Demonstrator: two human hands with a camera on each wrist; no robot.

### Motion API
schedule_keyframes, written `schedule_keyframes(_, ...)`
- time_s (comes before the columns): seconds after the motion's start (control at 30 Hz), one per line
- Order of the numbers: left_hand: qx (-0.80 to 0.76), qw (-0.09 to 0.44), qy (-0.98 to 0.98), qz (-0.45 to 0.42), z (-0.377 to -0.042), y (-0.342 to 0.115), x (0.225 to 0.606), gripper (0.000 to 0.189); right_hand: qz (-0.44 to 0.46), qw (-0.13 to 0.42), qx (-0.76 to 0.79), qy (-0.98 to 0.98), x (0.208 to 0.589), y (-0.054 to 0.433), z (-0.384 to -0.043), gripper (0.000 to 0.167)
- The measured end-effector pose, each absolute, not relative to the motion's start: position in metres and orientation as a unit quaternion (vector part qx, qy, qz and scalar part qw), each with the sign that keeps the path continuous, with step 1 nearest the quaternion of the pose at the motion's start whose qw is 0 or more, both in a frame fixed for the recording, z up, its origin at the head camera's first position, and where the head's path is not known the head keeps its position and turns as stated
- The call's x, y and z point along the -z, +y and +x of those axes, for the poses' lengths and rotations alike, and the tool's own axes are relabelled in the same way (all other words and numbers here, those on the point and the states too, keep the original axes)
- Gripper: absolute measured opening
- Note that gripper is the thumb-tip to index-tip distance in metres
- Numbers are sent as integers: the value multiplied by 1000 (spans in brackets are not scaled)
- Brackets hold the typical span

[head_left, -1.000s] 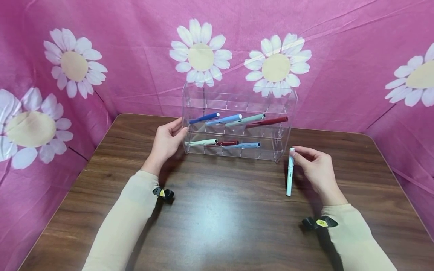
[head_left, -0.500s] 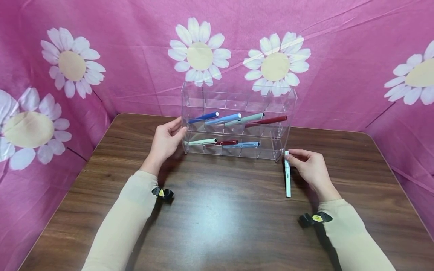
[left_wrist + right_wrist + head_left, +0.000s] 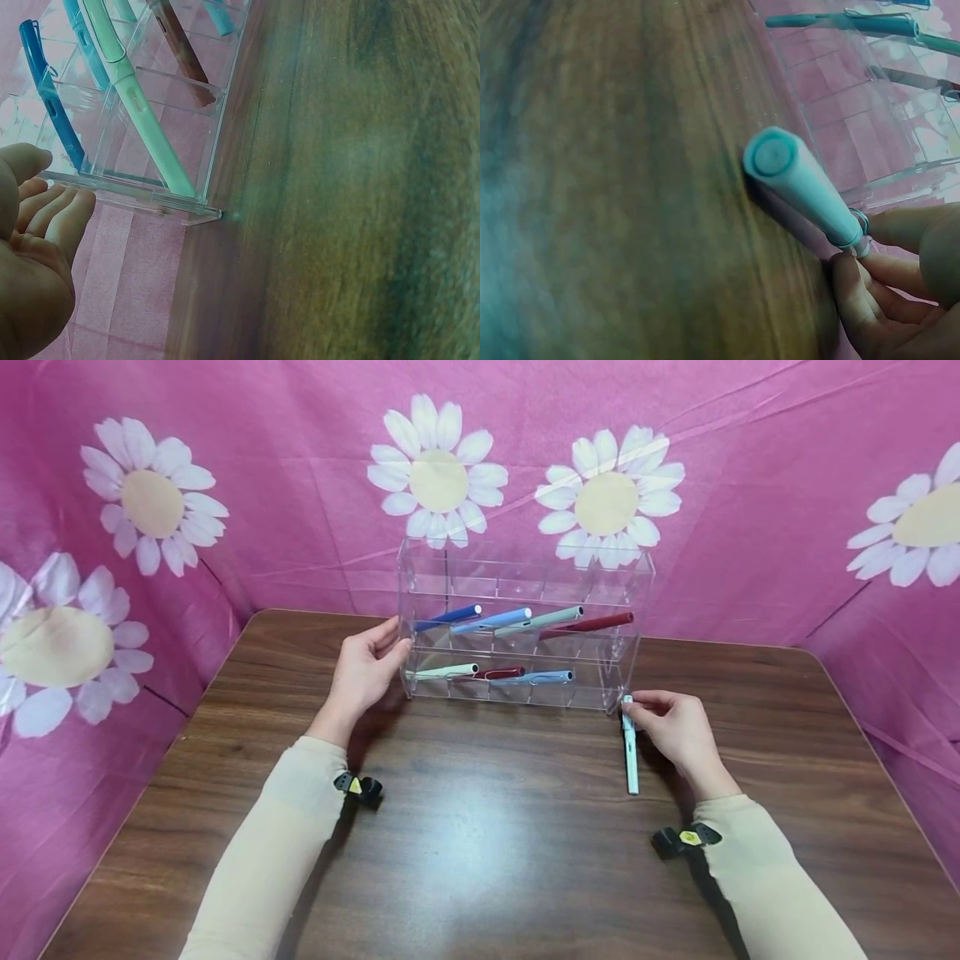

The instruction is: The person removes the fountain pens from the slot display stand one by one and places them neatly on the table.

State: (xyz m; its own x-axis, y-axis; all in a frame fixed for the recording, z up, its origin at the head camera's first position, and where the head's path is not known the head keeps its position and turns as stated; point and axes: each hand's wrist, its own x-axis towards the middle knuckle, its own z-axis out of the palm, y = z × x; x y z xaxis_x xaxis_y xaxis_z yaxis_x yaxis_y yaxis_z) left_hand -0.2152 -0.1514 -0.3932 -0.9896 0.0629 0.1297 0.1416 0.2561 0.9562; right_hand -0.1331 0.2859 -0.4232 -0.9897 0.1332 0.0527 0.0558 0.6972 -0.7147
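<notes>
A clear acrylic pen rack point(image 3: 525, 653) with stepped tiers stands at the back of the table. My left hand point(image 3: 365, 667) grips its left side panel, thumb in front and fingers on the outer side. With fingertips and thumb, my right hand point(image 3: 678, 731) pinches a pale mint pen point(image 3: 631, 756) at its far end, beside the rack's front right corner. The pen's flat near end faces the right wrist camera. On the rack's middle tier lie a dark blue pen point(image 3: 447, 617), a light blue pen point(image 3: 491, 621), a grey-green pen point(image 3: 540, 621) and a dark red pen point(image 3: 588, 625).
The lower tier holds a pale green pen point(image 3: 446, 672), a dark red pen point(image 3: 501, 674) and a blue pen point(image 3: 543, 677). Behind the wooden table point(image 3: 465, 860) hangs a pink cloth point(image 3: 300, 527) printed with white daisies. Both wrists wear black camera straps.
My right hand has moved left with the mint pen, bringing it close to the rack's right corner. The left hand keeps its place on the rack. The view has shifted slightly.
</notes>
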Motion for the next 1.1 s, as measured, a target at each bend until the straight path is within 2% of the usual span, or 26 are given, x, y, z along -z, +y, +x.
schedule_keyframes(0.5, 612, 34, -787, -69, -215, -153, 394, 49, -59, 45, -342, -937, 422, 281, -135, 28)
schedule_keyframes(0.9, 609, 28, -790, -65, -216, -153, 394, 50, -63, 39, -370, -926, 420, 283, -130, 30)
schedule_keyframes(1.1, 607, 29, -791, -68, -216, -153, 394, 50, -56, 52, -408, -910, 420, 284, -128, 30)
